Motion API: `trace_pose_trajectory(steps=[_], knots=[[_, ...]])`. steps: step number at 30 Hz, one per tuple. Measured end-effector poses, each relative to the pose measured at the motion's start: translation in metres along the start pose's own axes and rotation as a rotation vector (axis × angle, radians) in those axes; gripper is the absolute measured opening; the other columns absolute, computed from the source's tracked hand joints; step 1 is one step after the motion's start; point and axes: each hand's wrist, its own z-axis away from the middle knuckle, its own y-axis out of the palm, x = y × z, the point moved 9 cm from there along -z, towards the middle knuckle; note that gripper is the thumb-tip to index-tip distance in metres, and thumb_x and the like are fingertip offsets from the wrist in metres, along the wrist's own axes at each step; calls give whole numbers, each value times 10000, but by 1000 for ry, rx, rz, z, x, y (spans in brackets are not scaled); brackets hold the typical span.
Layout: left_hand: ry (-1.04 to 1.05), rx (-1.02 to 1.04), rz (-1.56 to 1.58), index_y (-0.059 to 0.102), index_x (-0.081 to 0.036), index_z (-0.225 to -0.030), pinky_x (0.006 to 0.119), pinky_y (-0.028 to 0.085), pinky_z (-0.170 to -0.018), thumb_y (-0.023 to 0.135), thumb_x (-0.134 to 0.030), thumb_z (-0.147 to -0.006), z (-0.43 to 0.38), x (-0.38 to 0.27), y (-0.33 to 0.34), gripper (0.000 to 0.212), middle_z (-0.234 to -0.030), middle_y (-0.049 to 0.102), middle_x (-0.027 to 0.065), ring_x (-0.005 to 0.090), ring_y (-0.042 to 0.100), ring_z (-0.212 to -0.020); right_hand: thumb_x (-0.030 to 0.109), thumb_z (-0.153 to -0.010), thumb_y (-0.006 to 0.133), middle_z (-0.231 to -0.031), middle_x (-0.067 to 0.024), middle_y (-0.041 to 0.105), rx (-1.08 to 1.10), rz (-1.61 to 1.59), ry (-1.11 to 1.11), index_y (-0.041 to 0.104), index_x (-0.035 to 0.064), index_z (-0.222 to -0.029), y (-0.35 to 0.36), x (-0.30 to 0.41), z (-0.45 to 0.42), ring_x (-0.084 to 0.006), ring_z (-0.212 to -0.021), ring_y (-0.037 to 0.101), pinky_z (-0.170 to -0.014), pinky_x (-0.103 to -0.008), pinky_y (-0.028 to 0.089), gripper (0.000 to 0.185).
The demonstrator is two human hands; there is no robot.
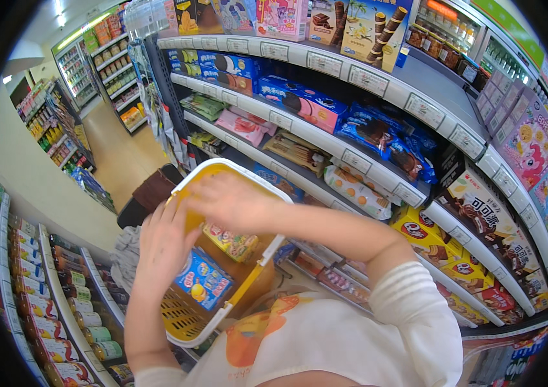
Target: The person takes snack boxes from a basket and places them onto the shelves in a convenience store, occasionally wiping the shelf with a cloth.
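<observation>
In front of my body is a yellow plastic shopping basket (189, 342) with a white rim and a yellow handle bar (250, 285). A blue printed box (206, 280) lies inside toward the near left. Farther in sits a yellow printed box (230, 242), partly covered by my right forearm. My left hand (165, 237) is at the basket's left rim, with its thumb toward the inside; its grip on the rim is unclear. Blurred, my right hand (228, 198) reaches across the far end of the basket, close to my left fingertips. Whether it holds anything is hidden.
Store shelves (312, 111) with boxed and bagged snacks curve along the right. Yellow cake boxes (429, 232) fill a lower shelf. Jars (85, 305) line shelves at left. Dark brown cloth (158, 188) lies beyond the basket. An aisle floor (119, 155) runs far left.
</observation>
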Motion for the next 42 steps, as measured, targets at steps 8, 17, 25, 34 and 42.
trace_pose_trajectory(steps=[8, 17, 25, 34, 42], knots=[[526, -810, 648, 495, 19, -1197, 391, 431, -904, 617, -274, -828, -164, -124, -83, 487, -1154, 558, 219, 354, 550, -1052, 111, -727, 680, -1194, -193, 522, -596, 675, 261, 554, 44, -1142, -250, -46, 75, -369, -1106, 505, -900, -410, 431, 439], [183, -613, 727, 501, 29, -1207, 448, 469, -816, 584, -293, -823, -270, -161, -71, 508, -947, 636, 230, 387, 607, -915, 155, -808, 641, -1276, -169, 461, -447, 809, 538, 434, 170, -1326, -312, -99, 80, -273, -1066, 531, -839, -331, 472, 558], [352, -866, 1000, 501, 3, -1207, 357, 484, -820, 564, -104, -845, -247, -149, -86, 384, -1027, 610, 194, 303, 616, -925, 78, -796, 644, -1199, -109, 488, -657, 833, 359, 530, 183, -1256, -324, -83, 85, -140, -794, 548, -717, -270, 489, 486], [297, -559, 1815, 457, -1, -1221, 254, 496, -745, 574, -42, -859, -152, -107, -77, 382, -1167, 466, 90, 142, 586, -910, 114, -886, 594, -1012, -78, 601, -733, -338, 514, 526, 68, -1232, -273, -69, 78, -66, -764, 569, -647, -193, 464, 356], [-330, -437, 1919, 399, -41, -1233, 315, 496, -804, 590, -164, -890, -71, -50, 7, 412, -1114, 490, 47, 136, 543, -998, 114, -900, 572, -1161, -53, 480, -549, -905, 710, 595, 9, -1096, -143, -92, 62, -81, -853, 582, -704, -199, 483, 224]])
